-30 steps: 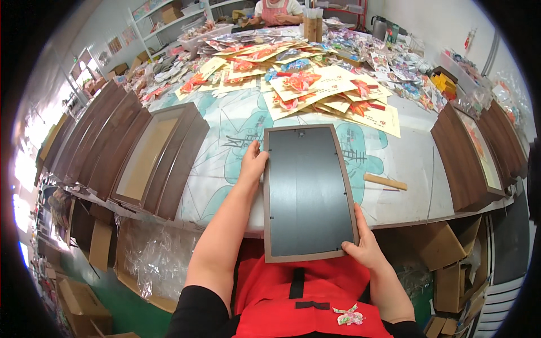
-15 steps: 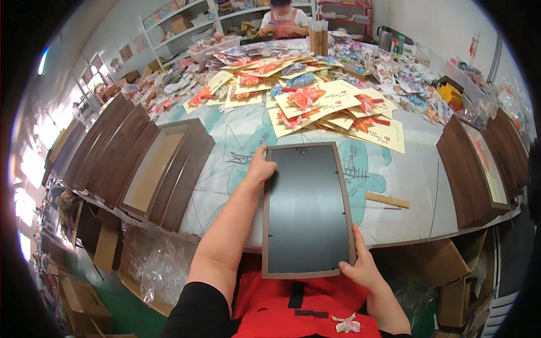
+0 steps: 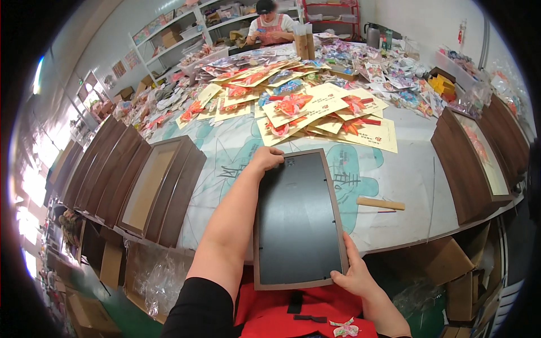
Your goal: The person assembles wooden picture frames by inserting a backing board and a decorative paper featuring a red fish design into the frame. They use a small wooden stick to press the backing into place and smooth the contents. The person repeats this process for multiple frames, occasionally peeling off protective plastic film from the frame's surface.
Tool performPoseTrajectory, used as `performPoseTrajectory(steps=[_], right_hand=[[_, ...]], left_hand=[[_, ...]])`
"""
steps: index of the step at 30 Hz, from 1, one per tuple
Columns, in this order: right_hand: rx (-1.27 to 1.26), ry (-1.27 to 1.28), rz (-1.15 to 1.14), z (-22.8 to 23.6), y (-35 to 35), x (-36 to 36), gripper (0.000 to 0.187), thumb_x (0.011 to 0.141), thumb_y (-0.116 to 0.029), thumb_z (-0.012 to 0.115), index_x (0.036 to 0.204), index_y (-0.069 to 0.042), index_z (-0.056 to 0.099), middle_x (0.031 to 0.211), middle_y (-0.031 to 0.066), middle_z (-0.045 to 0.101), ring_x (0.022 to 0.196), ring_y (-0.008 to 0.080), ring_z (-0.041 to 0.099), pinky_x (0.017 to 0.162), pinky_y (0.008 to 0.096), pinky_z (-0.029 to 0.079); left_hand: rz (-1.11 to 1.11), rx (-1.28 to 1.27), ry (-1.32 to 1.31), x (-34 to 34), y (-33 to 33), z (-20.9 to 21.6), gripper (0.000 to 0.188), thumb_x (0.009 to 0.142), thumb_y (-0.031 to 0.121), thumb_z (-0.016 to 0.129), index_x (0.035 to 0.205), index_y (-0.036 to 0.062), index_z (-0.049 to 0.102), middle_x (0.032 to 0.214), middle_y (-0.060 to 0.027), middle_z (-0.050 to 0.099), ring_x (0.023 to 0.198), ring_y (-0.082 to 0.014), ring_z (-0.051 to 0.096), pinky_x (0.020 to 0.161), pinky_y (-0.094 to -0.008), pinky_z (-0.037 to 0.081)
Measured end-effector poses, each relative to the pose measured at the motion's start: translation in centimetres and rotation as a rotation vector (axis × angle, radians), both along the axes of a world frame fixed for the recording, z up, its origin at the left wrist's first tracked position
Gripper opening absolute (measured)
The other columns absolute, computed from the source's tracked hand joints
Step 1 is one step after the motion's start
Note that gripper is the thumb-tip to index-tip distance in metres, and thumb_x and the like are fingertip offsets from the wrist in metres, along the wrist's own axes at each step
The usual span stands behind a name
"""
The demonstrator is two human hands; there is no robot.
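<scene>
Head view: both hands grasp a dark-backed picture frame [image 3: 298, 219] over the bench's near edge.
The left hand [image 3: 268, 158] pinches its top edge; the right hand [image 3: 356, 271] clasps its lower right side, thumb on the backing. The white-covered bench [image 3: 406, 228] carries stacked brown frames [image 3: 173, 188] at its near left corner, more brown-framed pieces [image 3: 465, 169] at the near right, a wooden strip [image 3: 382, 203] between, and cream cards [image 3: 369, 133] mid-bench. A co-worker [image 3: 273, 29] sits beyond the far edge, before metal shelving [image 3: 169, 47].

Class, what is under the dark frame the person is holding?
Around the frame, parts of the table and red apron show lower down; whatever the frame covers cannot be seen.
</scene>
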State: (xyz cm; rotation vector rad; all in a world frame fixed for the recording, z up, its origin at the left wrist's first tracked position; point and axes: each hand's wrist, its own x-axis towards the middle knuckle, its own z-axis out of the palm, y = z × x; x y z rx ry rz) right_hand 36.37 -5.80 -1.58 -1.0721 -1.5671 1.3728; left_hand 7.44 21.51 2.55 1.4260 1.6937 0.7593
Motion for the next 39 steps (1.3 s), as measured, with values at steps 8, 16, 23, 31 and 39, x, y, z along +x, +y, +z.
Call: performPoseTrajectory(steps=[8, 16, 23, 31, 39], right_hand=[[0.104, -0.091, -0.003, 0.1, 0.0, 0.1, 0.092, 0.071, -0.003, 0.061, 0.147, 0.001, 0.010, 0.147, 0.0205, 0.028, 0.137, 0.0272, 0.029, 0.110, 0.0319, 0.023], [0.864, -0.725, 0.138, 6.7, -3.1, -2.3, 0.067, 0.068, -0.027, 0.076, 0.127, -0.006, 0.050, 0.134, 0.0200, 0.045, 0.124, 0.0389, 0.043, 0.101, 0.0543, 0.032], [1.211, -0.957, 0.090, 3.2, -4.0, -3.1, 0.039, 0.079, -0.022, 0.058, 0.118, -0.018, 0.060, 0.121, 0.0131, 0.057, 0.111, 0.0364, 0.053, 0.092, 0.0543, 0.041], [0.483, -0.135, -0.403, 7.8, -2.1, -0.6, 0.054, 0.059, -0.005, 0.073, 0.111, 0.001, 0.059, 0.106, 0.0126, 0.064, 0.095, 0.0262, 0.064, 0.084, 0.0356, 0.051], [-0.235, 1.059, -0.305, 4.0, 0.5, 2.1, 0.066, 0.069, -0.018, 0.065, 0.129, 0.000, 0.044, 0.122, 0.0155, 0.055, 0.114, 0.0328, 0.054, 0.100, 0.0433, 0.044]], left_hand=[[0.012, -0.015, -0.021, -0.4, 0.8, -0.8, 0.030, 0.067, 0.007, 0.071, 0.096, 0.0022, 0.071, 0.077, -0.0024, 0.064, 0.065, -0.0108, 0.054, 0.057, -0.0237, 0.042], [0.051, 0.049, 0.182, -2.9, 0.1, -4.5, 0.034, 0.067, 0.031, 0.070, 0.099, 0.0206, 0.073, 0.098, -0.0029, 0.071, 0.100, -0.0238, 0.062, 0.100, -0.0591, 0.026], [0.181, 0.320, 0.167, -2.7, -7.9, -1.6, 0.044, 0.078, 0.025, 0.065, 0.118, 0.0063, 0.061, 0.115, -0.0160, 0.063, 0.113, -0.0265, 0.057, 0.094, -0.0344, 0.042], [0.342, 0.550, -0.273, -3.7, -21.7, -5.3, 0.040, 0.091, 0.012, 0.052, 0.128, -0.0020, 0.046, 0.124, -0.0146, 0.055, 0.114, -0.0234, 0.053, 0.096, -0.0321, 0.041], [0.160, 0.837, 0.455, -0.1, -23.7, 2.4, 0.065, 0.093, 0.033, 0.050, 0.139, -0.0082, 0.030, 0.145, -0.0261, 0.029, 0.137, -0.0373, 0.025, 0.111, -0.0451, 0.020]])
